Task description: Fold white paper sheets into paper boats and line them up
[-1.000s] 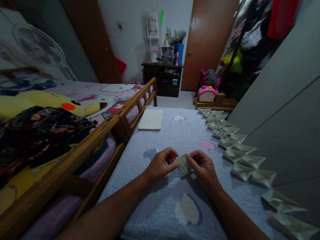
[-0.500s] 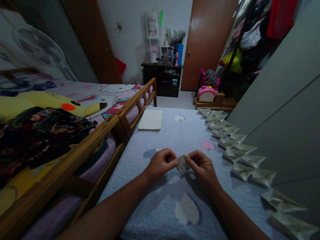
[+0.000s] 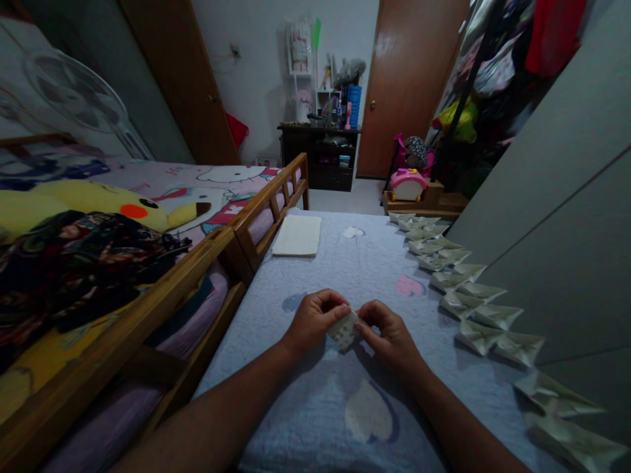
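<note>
You held a small folded paper [image 3: 344,330] in both hands over a pale blue quilt [image 3: 246,394]
Your left hand [image 3: 313,322] was closed, gripping one side of the paper with its fingers and thumb, and your right hand [image 3: 389,335] pinched the other side, so the paper sat between them, low over the middle of the quilt. A long row of folded paper shapes [image 3: 473,305] lay along the quilt's right edge, and a neat pile of white paper [image 3: 297,235] lay far ahead of your hands. To your left ran a wooden bed rail [image 3: 197,276], with a yellow Pikachu toy [image 3: 93,203] on the bed beyond it
</note>
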A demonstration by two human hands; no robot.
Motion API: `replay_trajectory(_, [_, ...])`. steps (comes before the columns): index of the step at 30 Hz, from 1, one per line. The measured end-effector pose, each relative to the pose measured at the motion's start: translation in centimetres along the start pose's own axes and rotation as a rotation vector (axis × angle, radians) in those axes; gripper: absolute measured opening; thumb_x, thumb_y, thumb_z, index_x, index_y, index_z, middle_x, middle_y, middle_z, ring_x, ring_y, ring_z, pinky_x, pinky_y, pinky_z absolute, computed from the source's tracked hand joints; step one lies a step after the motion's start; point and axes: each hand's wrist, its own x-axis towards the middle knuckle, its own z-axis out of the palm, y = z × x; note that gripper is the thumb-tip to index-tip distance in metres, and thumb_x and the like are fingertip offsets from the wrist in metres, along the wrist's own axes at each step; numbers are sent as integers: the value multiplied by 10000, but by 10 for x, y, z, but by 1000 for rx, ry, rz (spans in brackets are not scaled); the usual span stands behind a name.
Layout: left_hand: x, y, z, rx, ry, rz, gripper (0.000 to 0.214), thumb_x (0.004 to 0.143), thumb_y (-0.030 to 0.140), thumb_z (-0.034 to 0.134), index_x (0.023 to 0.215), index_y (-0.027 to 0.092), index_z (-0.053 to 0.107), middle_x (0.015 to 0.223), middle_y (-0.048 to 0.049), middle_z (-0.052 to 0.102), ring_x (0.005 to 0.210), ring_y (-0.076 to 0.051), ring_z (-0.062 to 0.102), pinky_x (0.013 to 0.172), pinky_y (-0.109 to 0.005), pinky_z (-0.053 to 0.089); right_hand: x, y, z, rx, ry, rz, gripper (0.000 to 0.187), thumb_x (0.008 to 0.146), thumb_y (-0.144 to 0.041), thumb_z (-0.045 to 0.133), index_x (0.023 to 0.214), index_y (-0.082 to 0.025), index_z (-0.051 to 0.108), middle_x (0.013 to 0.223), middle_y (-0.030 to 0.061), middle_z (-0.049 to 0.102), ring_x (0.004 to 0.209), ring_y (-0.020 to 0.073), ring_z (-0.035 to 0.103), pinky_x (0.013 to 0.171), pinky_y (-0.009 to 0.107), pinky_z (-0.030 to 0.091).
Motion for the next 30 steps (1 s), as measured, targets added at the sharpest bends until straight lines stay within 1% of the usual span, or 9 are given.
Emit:
replay_trajectory(4, [0,0,-4,-8,-11,34,220,751,312,738,908,175,668,713,26,566,634,-118,527,609,-244,417,1,0,-1,-35,-29,34,94,818,-283,631,778,-203,603,711,-13,586,655,140,538,636,271,439])
replay_trajectory(6, [0,2,-6,104,-52,118,178,791,274,697,949,192,682,750,23,558,686,-123,532,653,-248,418,1,1,-2,-48,-29,44,97,813,-283,622,764,-202,603,692,-17,577,642,139,532,630,273,432])
replay_trajectory(8, [-1,4,-9,260,-112,215,105,823,246,661,906,192,696,804,4,573,755,-133,541,700,-254,412,1,0,-2,-44,-21,45,97,808,-286,617,764,-201,609,690,-16,582,641,141,537,630,275,435])
replay_trajectory(10, [-1,7,-11,382,-177,262,82,833,246,654,870,190,701,843,-10,590,798,-146,547,718,-259,405,1,-1,-3,-37,-9,37,99,804,-288,617,760,-199,617,693,-13,591,645,143,543,632,274,439])
replay_trajectory(13, [0,9,-14,459,-250,217,101,829,267,659,876,188,699,832,-15,611,780,-153,549,691,-256,402,1,-3,-4,-49,12,22,100,803,-279,618,741,-201,623,683,-13,597,643,141,541,625,265,436])
replay_trajectory(17, [2,8,-19,447,-287,125,112,819,276,659,831,168,682,750,-4,612,702,-139,540,633,-242,393,0,-2,-5,-76,31,13,93,800,-255,604,725,-201,621,673,-13,597,637,140,542,618,261,432])
replay_trajectory(20, [4,5,-21,436,-305,95,134,802,296,682,805,162,680,711,1,610,669,-134,540,609,-236,395,1,0,-5,-72,39,8,83,802,-243,595,732,-204,616,680,-14,598,642,140,543,619,259,434])
replay_trajectory(26, [5,4,-22,459,-206,132,141,774,296,711,733,162,697,712,-20,665,687,-155,574,641,-255,422,1,-1,-5,-37,-11,2,60,815,-246,600,775,-207,622,717,-14,593,654,136,540,622,256,441])
replay_trajectory(30, [5,5,-21,456,-178,137,139,764,290,719,722,160,699,706,-18,672,676,-154,582,632,-253,422,2,-4,-4,0,-72,54,83,817,-286,620,817,-205,603,749,-19,577,607,117,521,562,240,421])
